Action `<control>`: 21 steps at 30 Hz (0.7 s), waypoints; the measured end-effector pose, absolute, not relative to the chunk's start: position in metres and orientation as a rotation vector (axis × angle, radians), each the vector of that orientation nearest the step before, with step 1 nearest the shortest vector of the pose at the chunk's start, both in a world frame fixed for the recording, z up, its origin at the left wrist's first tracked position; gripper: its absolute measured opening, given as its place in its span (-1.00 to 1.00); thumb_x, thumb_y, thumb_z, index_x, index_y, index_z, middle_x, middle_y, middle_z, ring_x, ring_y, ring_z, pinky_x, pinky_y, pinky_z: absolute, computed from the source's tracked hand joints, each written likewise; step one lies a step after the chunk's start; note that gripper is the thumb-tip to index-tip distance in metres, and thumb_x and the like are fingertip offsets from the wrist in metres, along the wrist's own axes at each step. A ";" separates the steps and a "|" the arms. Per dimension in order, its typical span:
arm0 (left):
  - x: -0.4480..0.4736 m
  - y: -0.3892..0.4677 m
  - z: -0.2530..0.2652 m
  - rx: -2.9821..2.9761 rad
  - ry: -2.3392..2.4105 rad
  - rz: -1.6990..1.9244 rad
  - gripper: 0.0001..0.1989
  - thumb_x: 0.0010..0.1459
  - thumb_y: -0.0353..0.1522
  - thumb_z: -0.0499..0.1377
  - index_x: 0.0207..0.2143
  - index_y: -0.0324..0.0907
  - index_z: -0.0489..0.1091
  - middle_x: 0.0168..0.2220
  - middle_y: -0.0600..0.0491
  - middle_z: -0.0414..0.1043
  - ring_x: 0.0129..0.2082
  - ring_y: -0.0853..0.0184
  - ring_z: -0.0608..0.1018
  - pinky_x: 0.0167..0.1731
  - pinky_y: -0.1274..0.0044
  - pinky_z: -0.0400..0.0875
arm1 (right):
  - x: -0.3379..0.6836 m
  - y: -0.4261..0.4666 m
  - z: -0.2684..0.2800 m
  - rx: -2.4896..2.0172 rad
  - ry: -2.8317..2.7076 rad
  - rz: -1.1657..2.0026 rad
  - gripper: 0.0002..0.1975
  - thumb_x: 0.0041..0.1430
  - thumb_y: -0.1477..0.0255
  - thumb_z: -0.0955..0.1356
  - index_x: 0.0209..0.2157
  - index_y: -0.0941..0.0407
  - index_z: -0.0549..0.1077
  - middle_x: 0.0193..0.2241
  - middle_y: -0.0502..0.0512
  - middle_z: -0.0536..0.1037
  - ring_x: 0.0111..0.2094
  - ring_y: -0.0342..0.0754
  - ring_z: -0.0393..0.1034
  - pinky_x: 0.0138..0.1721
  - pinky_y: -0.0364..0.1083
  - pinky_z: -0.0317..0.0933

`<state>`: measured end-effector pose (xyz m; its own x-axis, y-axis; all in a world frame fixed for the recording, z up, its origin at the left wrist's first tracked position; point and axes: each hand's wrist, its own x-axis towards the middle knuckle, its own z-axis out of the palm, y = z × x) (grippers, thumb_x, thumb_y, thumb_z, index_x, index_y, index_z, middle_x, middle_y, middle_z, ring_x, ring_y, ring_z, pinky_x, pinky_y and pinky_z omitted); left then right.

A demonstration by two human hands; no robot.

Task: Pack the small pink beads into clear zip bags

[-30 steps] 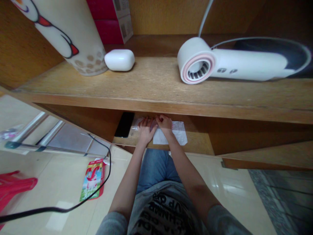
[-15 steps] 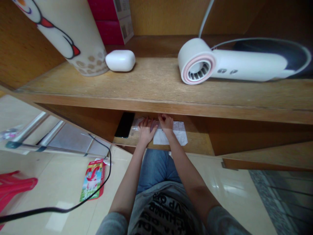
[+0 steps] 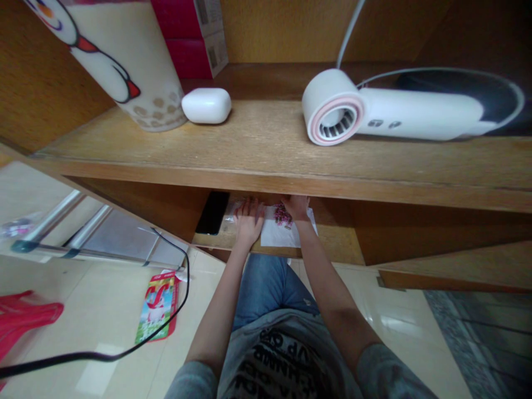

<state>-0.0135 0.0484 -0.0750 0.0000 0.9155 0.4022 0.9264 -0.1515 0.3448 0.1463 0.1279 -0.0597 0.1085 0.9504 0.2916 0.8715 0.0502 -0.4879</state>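
My left hand (image 3: 248, 219) lies flat with its fingers apart on a crinkled clear plastic bag (image 3: 231, 210) in the low compartment. To its right, a sheet of white paper (image 3: 274, 237) bears a small heap of pink-purple bits (image 3: 282, 215), too small to name. My right hand (image 3: 297, 208) is over the paper's right part, just beside the heap. Its thumb stretches away to the left; the upper shelf's edge hides most of the fingertips, and nothing shows in its grasp. A black phone (image 3: 212, 213) rests left of the bag.
On the upper shelf (image 3: 257, 149) stand a large cup with a penguin print (image 3: 124, 72), a white earbud case (image 3: 206, 105), pink boxes (image 3: 189, 55) and a white corded fan-like device (image 3: 394, 111). A black cable (image 3: 124, 352) hangs at left, near a colourful packet (image 3: 158, 305).
My right hand has moved right and its fingers have spread from a closed shape. The heap of pink-purple bits now shows on the paper. My left hand stays in place, its thumb drawn in.
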 end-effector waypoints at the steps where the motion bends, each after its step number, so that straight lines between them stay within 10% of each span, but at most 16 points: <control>1: -0.014 0.048 -0.075 -2.196 -2.041 -0.853 -0.56 0.20 -0.25 -0.08 0.12 -0.12 0.15 0.13 -0.08 0.19 0.14 0.20 0.20 0.05 0.32 0.04 | 0.148 0.129 -0.059 -1.837 -1.788 0.197 -0.56 0.03 0.25 0.30 -0.04 0.10 0.38 -0.04 0.21 0.43 0.06 0.15 0.19 0.08 0.16 -0.05; 21: -0.015 0.043 -0.066 -2.115 -2.109 -1.007 -0.44 0.13 -0.12 0.02 0.14 -0.16 0.13 0.15 -0.12 0.15 0.12 0.11 0.20 0.06 0.26 -0.01 | 0.164 0.120 -0.056 -1.645 -1.609 0.199 -0.60 -0.02 0.31 0.35 -0.11 0.16 0.42 -0.06 0.23 0.45 0.03 0.12 0.24 0.03 0.11 0.06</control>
<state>-0.0147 0.0426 -0.0663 -0.0996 0.9011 0.4221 0.8946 -0.1046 0.4345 0.1636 0.1197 -0.0558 0.1757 0.8938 0.4126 0.7665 0.1388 -0.6271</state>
